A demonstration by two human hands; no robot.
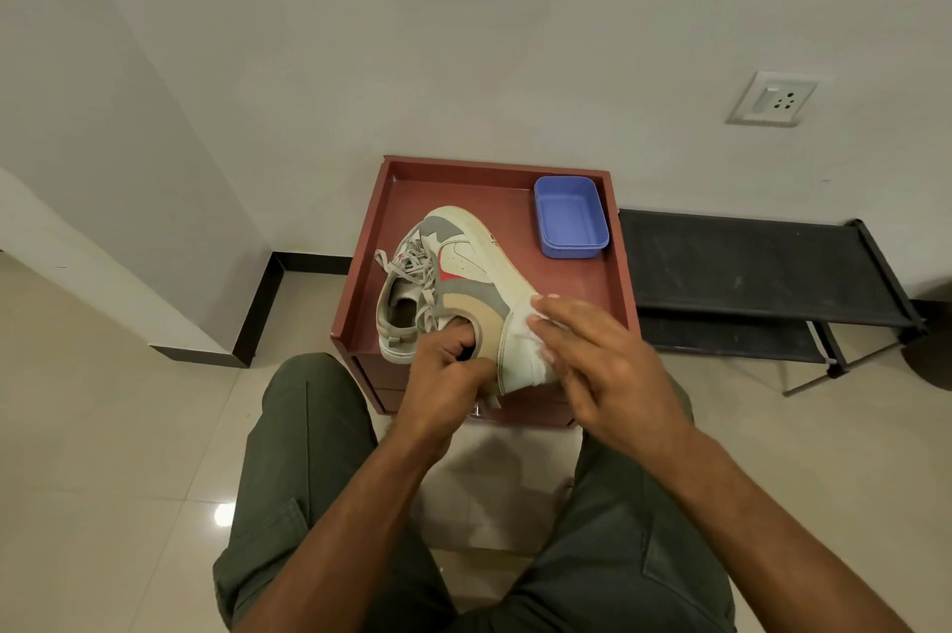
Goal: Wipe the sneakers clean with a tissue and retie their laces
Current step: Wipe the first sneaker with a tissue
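While seated before a low red-brown cabinet with a raised rim, working on a pair of shoes from left to right. Second sneaker resting on the cabinet top at the left, opening upward, grey laces loose and tangled over its tongue. Left hand next, fingers curled into the collar of the held sneaker, gripping it at the heel. That sneaker tipped on its side just beside the other, pale sole turned to the right, toe pointing toward the wall. Right hand with fingers fairly straight, pressing a white tissue flat against the sole edge near the heel. Blue plastic tub farther back in the right corner of the cabinet top, apart from both shoes. Black low rack on the floor just right of the cabinet. White wall socket above it.
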